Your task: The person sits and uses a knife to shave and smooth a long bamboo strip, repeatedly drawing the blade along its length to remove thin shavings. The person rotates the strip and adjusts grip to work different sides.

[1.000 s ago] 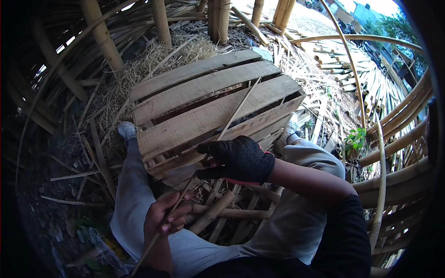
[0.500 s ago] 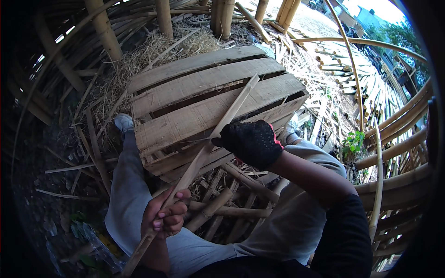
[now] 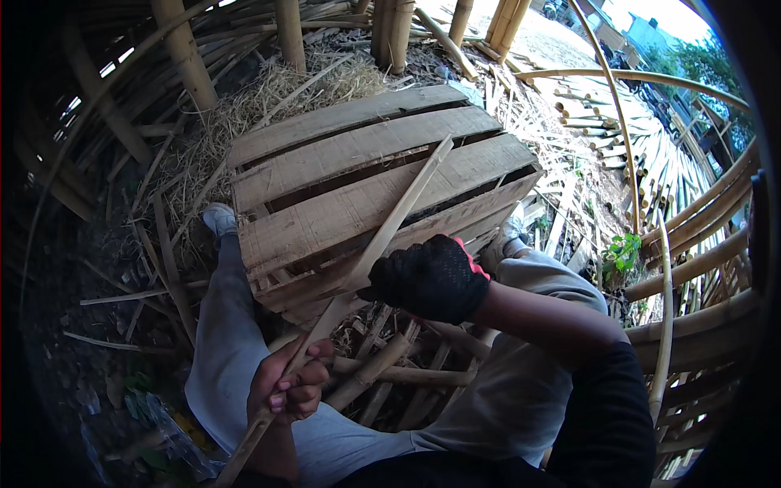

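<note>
A long, flat bamboo strip [image 3: 395,221] slants from beside my left thigh up across the near edge of a slatted wooden crate [image 3: 329,221], its far end over the top slats. My bare left hand [image 3: 288,381] is closed round the strip's lower part. Farther up it, my right hand [image 3: 429,279], in a black glove with red trim, is a closed fist against the strip. A thin edge like a knife blade [image 3: 348,291] crosses the strip beside the fist; the handle is hidden in the glove.
The crate stands between my spread legs. Bamboo poles [image 3: 382,370] lie beneath and in front of it. Straw [image 3: 317,85] is heaped behind it, near upright bamboo posts [image 3: 392,37]. Cut bamboo pieces [image 3: 602,130] are piled at the far right; a curved pole [image 3: 663,317] rises at the right.
My right fist has slid along the strip, nearer to me and slightly left, with the blade-like edge. My left hand keeps its grip in nearly the same place.
</note>
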Demonstrator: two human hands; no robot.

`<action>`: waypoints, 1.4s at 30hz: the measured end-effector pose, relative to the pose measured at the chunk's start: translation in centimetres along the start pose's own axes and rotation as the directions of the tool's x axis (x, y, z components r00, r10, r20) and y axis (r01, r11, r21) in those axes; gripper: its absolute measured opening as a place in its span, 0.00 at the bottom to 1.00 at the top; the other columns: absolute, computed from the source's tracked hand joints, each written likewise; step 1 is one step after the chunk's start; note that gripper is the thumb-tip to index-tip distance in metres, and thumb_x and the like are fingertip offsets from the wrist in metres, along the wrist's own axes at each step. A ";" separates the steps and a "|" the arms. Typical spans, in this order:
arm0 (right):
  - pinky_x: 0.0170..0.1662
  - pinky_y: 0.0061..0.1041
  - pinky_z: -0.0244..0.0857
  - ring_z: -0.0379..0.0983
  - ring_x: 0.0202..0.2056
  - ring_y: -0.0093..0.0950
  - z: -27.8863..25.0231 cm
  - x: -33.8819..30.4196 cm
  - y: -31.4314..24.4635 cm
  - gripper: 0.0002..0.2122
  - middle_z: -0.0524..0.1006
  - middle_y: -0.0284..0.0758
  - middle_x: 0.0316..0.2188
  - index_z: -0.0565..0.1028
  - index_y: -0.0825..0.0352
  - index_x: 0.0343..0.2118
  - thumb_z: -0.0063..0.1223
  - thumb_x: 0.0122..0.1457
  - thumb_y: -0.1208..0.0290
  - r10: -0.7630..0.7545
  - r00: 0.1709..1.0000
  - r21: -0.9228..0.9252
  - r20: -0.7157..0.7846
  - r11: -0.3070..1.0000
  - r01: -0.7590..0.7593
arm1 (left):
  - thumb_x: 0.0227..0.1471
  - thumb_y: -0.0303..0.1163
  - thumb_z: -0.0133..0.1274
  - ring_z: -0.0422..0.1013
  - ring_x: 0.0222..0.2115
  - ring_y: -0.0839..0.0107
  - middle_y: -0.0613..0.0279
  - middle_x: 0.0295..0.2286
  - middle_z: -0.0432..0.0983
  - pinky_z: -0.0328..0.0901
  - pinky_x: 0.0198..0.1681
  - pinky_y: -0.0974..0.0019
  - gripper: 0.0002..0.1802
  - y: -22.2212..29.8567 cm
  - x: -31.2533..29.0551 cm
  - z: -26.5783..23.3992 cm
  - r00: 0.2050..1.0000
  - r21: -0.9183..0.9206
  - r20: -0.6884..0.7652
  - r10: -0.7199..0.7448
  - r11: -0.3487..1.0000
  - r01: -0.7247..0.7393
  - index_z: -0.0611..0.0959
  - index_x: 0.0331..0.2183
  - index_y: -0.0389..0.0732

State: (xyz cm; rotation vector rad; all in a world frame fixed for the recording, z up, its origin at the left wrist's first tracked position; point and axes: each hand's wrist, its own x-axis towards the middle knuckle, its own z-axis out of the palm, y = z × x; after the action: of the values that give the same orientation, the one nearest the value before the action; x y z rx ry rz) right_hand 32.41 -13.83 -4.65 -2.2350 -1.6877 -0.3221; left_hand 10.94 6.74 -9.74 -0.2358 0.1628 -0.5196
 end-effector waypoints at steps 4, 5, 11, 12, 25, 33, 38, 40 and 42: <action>0.21 0.34 0.67 0.76 0.20 0.35 -1.0 0.5 4.0 0.11 0.75 0.36 0.19 0.77 0.59 0.28 0.57 0.57 0.56 0.149 0.989 -0.180 0.022 0.973 -0.143 | 0.69 0.42 0.26 0.59 0.04 0.82 0.66 0.13 0.63 0.51 0.03 0.80 0.16 0.1 0.7 0.1 0.998 -0.114 0.065 -0.013 0.993 0.020 0.63 0.38 0.40; 0.21 0.33 0.67 0.76 0.19 0.34 -1.0 0.4 3.2 0.11 0.75 0.35 0.19 0.77 0.58 0.28 0.57 0.57 0.56 0.176 0.984 -0.169 -0.023 0.969 -0.178 | 0.69 0.41 0.27 0.59 0.04 0.82 0.66 0.13 0.63 0.51 0.03 0.80 0.16 0.0 0.8 0.1 0.997 -0.122 0.080 -0.015 0.992 0.025 0.63 0.38 0.40; 0.21 0.34 0.67 0.76 0.19 0.33 -0.3 0.4 1.9 0.12 0.76 0.32 0.18 0.77 0.58 0.29 0.57 0.57 0.54 0.127 0.984 -0.134 0.121 0.985 -0.110 | 0.68 0.41 0.28 0.60 0.05 0.81 0.65 0.13 0.63 0.52 0.03 0.79 0.15 0.1 0.6 -0.2 0.997 -0.144 0.079 -0.011 0.989 0.023 0.63 0.38 0.40; 0.21 0.35 0.67 0.76 0.19 0.33 -0.7 0.9 3.0 0.13 0.75 0.32 0.18 0.77 0.58 0.30 0.56 0.58 0.53 0.089 0.994 -0.171 0.062 0.982 -0.078 | 0.68 0.41 0.28 0.60 0.05 0.81 0.65 0.13 0.63 0.52 0.03 0.79 0.15 0.1 0.7 -0.1 0.996 -0.159 0.088 -0.011 0.987 0.025 0.63 0.37 0.40; 0.21 0.33 0.68 0.77 0.21 0.30 -1.3 0.0 0.1 0.06 0.76 0.27 0.20 0.79 0.52 0.31 0.54 0.59 0.59 0.011 0.995 -0.077 0.096 0.997 -0.003 | 0.69 0.42 0.27 0.60 0.05 0.80 0.65 0.13 0.63 0.52 0.04 0.79 0.15 0.1 0.1 0.1 0.999 -0.054 0.028 -0.042 0.998 0.043 0.63 0.37 0.42; 0.22 0.33 0.68 0.77 0.22 0.29 -1.9 1.4 4.2 0.12 0.77 0.31 0.21 0.79 0.55 0.31 0.51 0.62 0.54 0.286 0.941 -0.366 0.184 0.908 -0.205 | 0.69 0.46 0.26 0.61 0.05 0.80 0.66 0.13 0.63 0.50 0.04 0.80 0.17 0.2 -0.2 0.1 0.999 -0.042 0.023 -0.034 0.998 0.035 0.63 0.37 0.43; 0.25 0.34 0.71 0.78 0.26 0.33 -2.1 1.1 2.9 0.08 0.78 0.32 0.26 0.80 0.49 0.40 0.50 0.61 0.61 0.226 0.949 -0.239 0.218 0.956 -0.173 | 0.69 0.46 0.27 0.60 0.05 0.82 0.68 0.13 0.62 0.50 0.04 0.79 0.17 0.6 -0.1 0.0 0.996 -0.037 0.037 -0.075 0.996 0.077 0.62 0.37 0.43; 0.24 0.34 0.70 0.79 0.26 0.33 -1.6 1.0 8.0 0.10 0.78 0.30 0.27 0.80 0.48 0.42 0.47 0.62 0.64 0.311 0.945 -0.436 0.096 0.867 -0.241 | 0.69 0.47 0.28 0.59 0.05 0.82 0.68 0.12 0.62 0.49 0.04 0.79 0.17 0.3 -0.1 0.1 0.998 -0.013 0.009 -0.060 0.998 0.061 0.62 0.37 0.44; 0.24 0.34 0.70 0.79 0.26 0.33 -1.9 1.0 8.9 0.10 0.78 0.32 0.27 0.79 0.49 0.42 0.47 0.62 0.65 0.337 0.940 -0.499 0.052 0.824 -0.268 | 0.69 0.47 0.28 0.58 0.04 0.82 0.68 0.12 0.62 0.48 0.04 0.80 0.17 0.3 -0.2 0.2 0.999 0.017 -0.013 -0.045 0.999 0.046 0.62 0.37 0.44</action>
State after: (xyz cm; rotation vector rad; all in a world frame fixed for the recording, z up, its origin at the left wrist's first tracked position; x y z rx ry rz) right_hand 41.23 -15.86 -3.54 -2.9109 -1.3828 -0.5769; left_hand 10.96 7.14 -9.58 -0.2199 0.1651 -0.5675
